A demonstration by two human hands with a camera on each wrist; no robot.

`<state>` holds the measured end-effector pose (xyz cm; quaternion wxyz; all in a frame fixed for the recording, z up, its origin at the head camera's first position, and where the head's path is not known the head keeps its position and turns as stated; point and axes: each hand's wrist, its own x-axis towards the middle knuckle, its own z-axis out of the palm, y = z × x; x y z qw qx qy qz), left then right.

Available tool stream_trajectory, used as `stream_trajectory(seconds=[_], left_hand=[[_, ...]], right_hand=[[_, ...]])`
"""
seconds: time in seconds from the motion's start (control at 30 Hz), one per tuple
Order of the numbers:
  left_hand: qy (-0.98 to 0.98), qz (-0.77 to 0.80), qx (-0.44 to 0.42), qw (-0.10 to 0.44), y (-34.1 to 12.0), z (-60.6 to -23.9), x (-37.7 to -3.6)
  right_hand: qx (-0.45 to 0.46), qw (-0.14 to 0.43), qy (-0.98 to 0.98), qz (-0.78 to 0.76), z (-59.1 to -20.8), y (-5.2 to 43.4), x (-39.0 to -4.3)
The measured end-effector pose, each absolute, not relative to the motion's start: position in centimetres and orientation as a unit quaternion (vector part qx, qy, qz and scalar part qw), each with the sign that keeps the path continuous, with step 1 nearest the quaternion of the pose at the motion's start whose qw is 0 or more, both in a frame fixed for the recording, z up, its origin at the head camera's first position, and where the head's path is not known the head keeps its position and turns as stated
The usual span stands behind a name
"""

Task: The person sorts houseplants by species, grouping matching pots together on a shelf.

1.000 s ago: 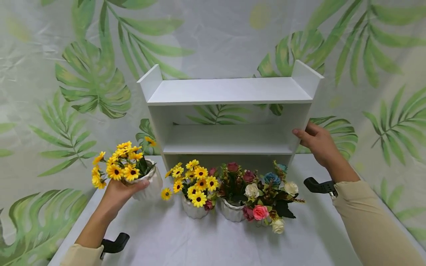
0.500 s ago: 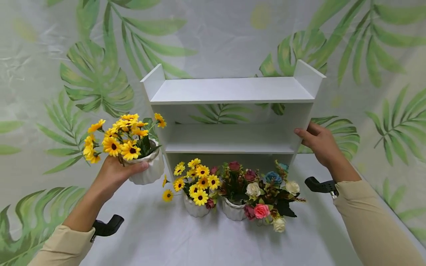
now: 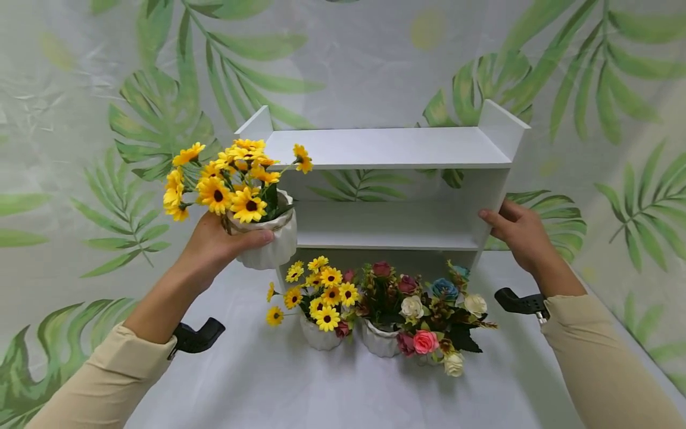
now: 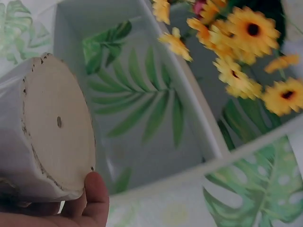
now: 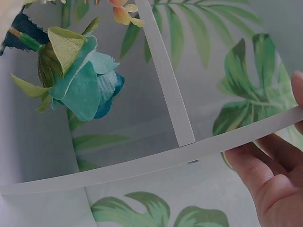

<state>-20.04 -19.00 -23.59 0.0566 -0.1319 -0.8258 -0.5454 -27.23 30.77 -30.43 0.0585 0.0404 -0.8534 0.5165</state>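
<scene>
My left hand [image 3: 217, 241] grips a white pot [image 3: 270, 247] of yellow sunflowers [image 3: 230, 185], lifted off the table in front of the left side of a white shelf unit [image 3: 386, 149]. In the left wrist view the underside of the pot [image 4: 59, 123] shows, with a small hole in it and the fingers curled round its side. My right hand [image 3: 520, 235] holds the right side panel of the shelf, thumb at its front edge. The right wrist view shows that panel edge [image 5: 142, 158] between thumb and fingers.
Before the shelf stand a second pot of yellow sunflowers [image 3: 321, 298], a white pot [image 3: 380, 339] with dark red roses, and a bunch of mixed flowers [image 3: 445, 322]. They cover part of the lowest compartment. A leaf-patterned cloth [image 3: 364, 59] hangs behind.
My left hand has raised the sunflower pot and then brought it rightward, up to the shelf's left side. The right hand stays on the panel, and the other pots have not moved.
</scene>
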Motion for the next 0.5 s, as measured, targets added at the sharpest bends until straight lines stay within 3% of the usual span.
stream_trajectory(seconds=[0.5], left_hand=[[-0.771, -0.592, -0.212, 0.1, -16.0, -19.1, -22.1]], right_hand=[[0.052, 0.068, -0.853, 0.515, -30.6, 31.0, -27.2]])
